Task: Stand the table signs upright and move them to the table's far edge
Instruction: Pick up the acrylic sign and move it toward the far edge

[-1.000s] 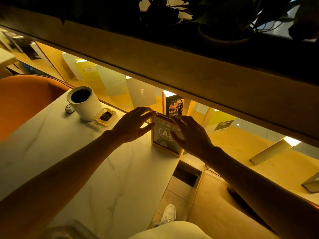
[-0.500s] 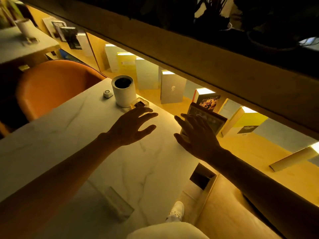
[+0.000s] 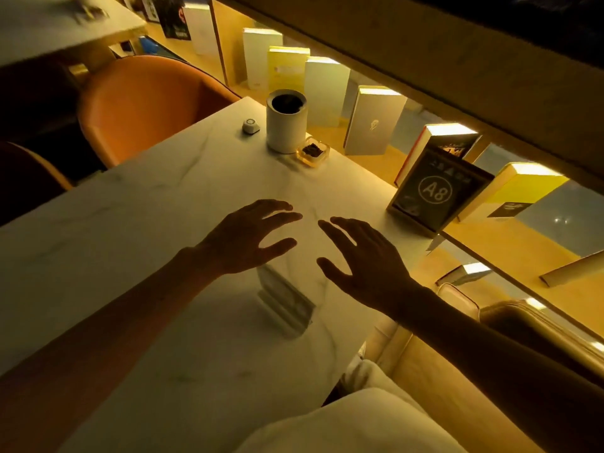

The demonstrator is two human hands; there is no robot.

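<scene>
The A8 table sign (image 3: 436, 190) is stood upright at the counter (image 3: 130, 230) far edge. Both hands, left (image 3: 248, 238) and right (image 3: 366, 259), are held spread and empty above a second sign (image 3: 284, 302) lying flat.

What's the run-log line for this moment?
A8 sign: upright, far edge | clear sign: lying flat | left hand: open, empty | right hand: open, empty

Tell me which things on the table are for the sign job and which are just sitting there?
For the job:
A8 sign, standing at the far edge
clear sign, lying flat under the hands
left hand and right hand, both open

Just sitting there:
white cup
small dish
little round button
books on the shelf
</scene>
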